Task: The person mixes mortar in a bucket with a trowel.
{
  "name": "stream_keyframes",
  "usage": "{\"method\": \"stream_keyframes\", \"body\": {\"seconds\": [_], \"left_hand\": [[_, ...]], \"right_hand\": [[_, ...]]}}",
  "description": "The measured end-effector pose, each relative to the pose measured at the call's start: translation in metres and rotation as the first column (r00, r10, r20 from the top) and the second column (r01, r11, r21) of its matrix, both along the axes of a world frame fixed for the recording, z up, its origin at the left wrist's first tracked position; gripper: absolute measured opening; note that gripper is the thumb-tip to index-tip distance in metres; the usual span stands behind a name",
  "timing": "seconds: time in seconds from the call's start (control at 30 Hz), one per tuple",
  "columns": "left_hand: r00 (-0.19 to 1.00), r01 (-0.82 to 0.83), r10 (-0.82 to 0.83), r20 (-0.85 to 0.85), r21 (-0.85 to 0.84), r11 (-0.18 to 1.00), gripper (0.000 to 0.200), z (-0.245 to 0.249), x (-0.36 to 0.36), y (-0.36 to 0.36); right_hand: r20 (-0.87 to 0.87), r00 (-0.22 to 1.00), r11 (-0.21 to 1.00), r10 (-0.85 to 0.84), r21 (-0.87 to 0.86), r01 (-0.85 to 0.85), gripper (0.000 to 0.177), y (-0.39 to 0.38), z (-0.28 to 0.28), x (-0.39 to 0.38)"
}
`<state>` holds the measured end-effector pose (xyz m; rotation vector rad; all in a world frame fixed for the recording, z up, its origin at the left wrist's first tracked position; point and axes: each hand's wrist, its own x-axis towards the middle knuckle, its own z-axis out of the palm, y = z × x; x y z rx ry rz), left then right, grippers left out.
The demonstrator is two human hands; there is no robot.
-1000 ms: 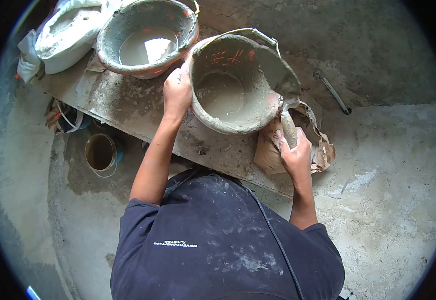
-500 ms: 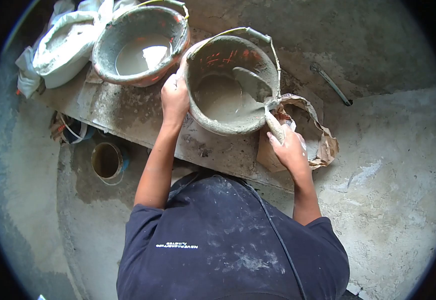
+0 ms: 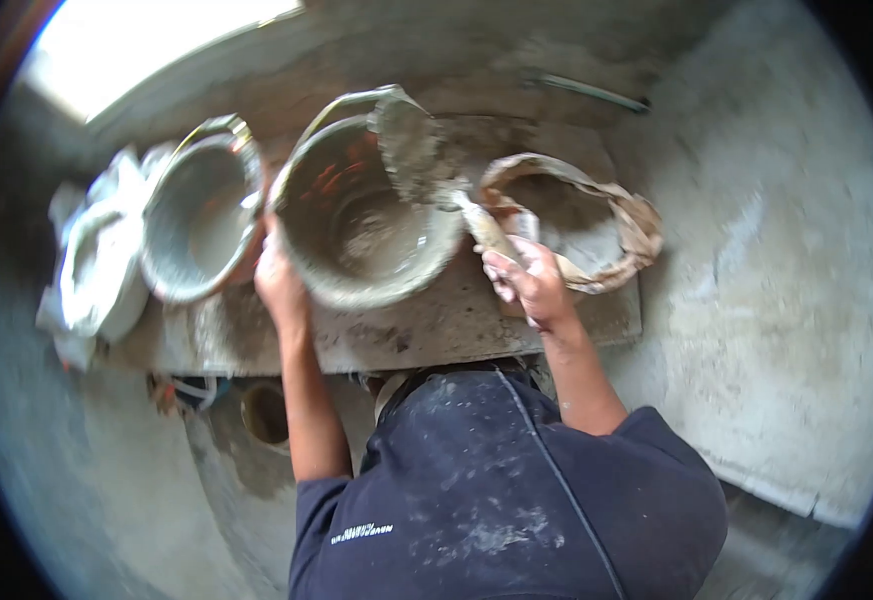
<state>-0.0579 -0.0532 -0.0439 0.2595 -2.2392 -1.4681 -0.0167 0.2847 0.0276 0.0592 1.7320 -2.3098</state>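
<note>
A cement-crusted bucket [image 3: 352,288] with grey wet mix [image 3: 377,235] at its bottom stands in front of me on the board. My left hand [image 3: 283,280] is closed on the left side of its rim. In my right hand [image 3: 532,282] is the handle of a trowel, fingers wrapped round it. The trowel [image 3: 407,150] is coated in grey mix, and its blade is raised over the bucket's right rim, facing up and away from me. Below and right of the blade, close to my right hand, sits an open brown paper bag [image 3: 639,228] holding grey powder.
Left of the bucket stands a second bucket [image 3: 172,288] with watery contents, then a white sack [image 3: 122,285] of powder. A metal bar [image 3: 597,92] lies behind, near the wall. A smaller bucket [image 3: 267,412] stands on the floor below the board [image 3: 407,345].
The trowel has come up out of the mix to above the bucket's rim. My left hand keeps its place on the bucket. The camera view has turned and shifted, with a bright opening now showing top left.
</note>
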Motion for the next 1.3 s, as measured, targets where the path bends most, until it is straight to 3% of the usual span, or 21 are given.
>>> {"method": "stream_keyframes", "body": {"seconds": [0.03,0.07,0.1,0.13,0.23,0.33,0.37,0.4,0.47,0.53,0.6,0.73,0.8,0.83,0.93,1.0,1.17,1.23,1.3], "left_hand": [[0.994,0.03,-0.03,-0.107,-0.001,1.0,0.041,-0.006,-0.003,-0.001],[0.999,0.039,-0.034,-0.032,0.163,0.986,0.04,0.006,0.0,0.006],[0.999,0.041,-0.04,-0.013,0.515,0.856,0.041,0.013,-0.002,0.012],[0.999,0.023,-0.035,0.024,0.382,0.924,0.043,0.006,-0.001,0.004],[0.997,-0.015,-0.02,0.071,0.456,0.89,0.046,0.006,-0.001,0.004],[0.996,0.005,-0.042,0.075,0.436,0.9,0.047,0.008,0.001,0.004],[0.995,-0.003,-0.04,0.089,0.439,0.899,0.048,0.007,0.001,0.003],[0.994,-0.009,-0.039,0.1,0.441,0.897,0.049,0.01,0.001,0.005],[0.992,0.006,-0.06,0.108,0.438,0.899,0.049,0.012,0.001,0.006],[0.991,0.02,-0.076,0.114,0.43,0.903,0.05,0.016,0.003,0.004],[0.988,0.028,-0.081,0.132,0.36,0.932,0.05,0.016,0.004,0.005],[0.99,0.063,-0.103,0.098,0.351,0.934,0.05,0.012,0.003,0.002],[0.99,0.062,-0.114,0.083,0.47,0.88,0.05,0.01,0.003,0.002],[0.988,0.047,-0.098,0.124,0.359,0.932,0.049,0.012,0.004,-0.001],[0.988,0.044,-0.086,0.13,0.298,0.954,0.05,0.014,0.005,0.002],[0.99,0.041,-0.085,0.109,0.358,0.933,0.05,0.011,0.003,0.001],[0.992,0.018,-0.069,0.109,0.408,0.913,0.05,0.007,0.002,-0.001],[0.994,0.021,-0.063,0.087,0.418,0.908,0.05,0.007,0.002,0.003],[0.995,0.046,-0.078,0.068,0.388,0.921,0.051,-0.001,0.0,-0.004]], "right_hand": [[0.031,0.999,0.998,0.028,-0.049,-0.026,0.029,0.013,0.011,0.001],[0.062,0.996,0.993,0.07,-0.102,-0.063,0.03,0.025,0.023,0.002],[0.058,0.996,0.988,0.071,-0.138,-0.063,0.034,0.04,0.035,0.005],[0.035,0.999,0.997,-0.014,-0.078,0.017,0.039,0.054,0.052,0.01],[0.012,1.0,0.959,-0.017,0.285,0.013,0.041,0.125,0.086,0.022],[0.054,0.998,0.855,-0.013,0.519,-0.017,0.039,0.181,0.097,0.034],[0.041,0.994,0.799,-0.103,0.598,0.057,0.036,0.185,0.098,0.039],[0.045,0.993,0.802,-0.112,0.594,0.064,0.036,0.188,0.095,0.037],[0.125,0.982,0.648,-0.143,0.762,-0.003,0.036,0.195,0.082,0.032],[0.078,0.986,0.605,-0.149,0.796,0.029,0.033,0.195,0.059,0.019],[0.181,0.983,0.513,-0.028,0.847,-0.141,0.033,0.191,0.048,0.0],[0.149,0.989,0.505,0.018,0.852,-0.138,0.033,0.189,0.018,-0.016],[0.015,1.0,0.389,0.022,0.921,-0.022,0.034,0.187,0.015,-0.021],[0.017,1.0,0.389,0.026,0.921,-0.025,0.034,0.186,0.012,-0.025],[0.005,1.0,0.328,-0.011,0.945,-0.001,0.037,0.175,0.007,-0.041],[0.077,0.997,0.304,-0.005,0.95,-0.072,0.039,0.165,0.009,-0.051],[0.141,0.99,0.411,0.023,0.901,-0.138,0.036,0.16,-0.008,-0.066],[0.271,0.962,0.573,-0.041,0.795,-0.2,0.03,0.172,0.0,-0.061],[0.258,0.965,0.722,-0.042,0.675,-0.149,0.029,0.19,-0.004,-0.051]]}}
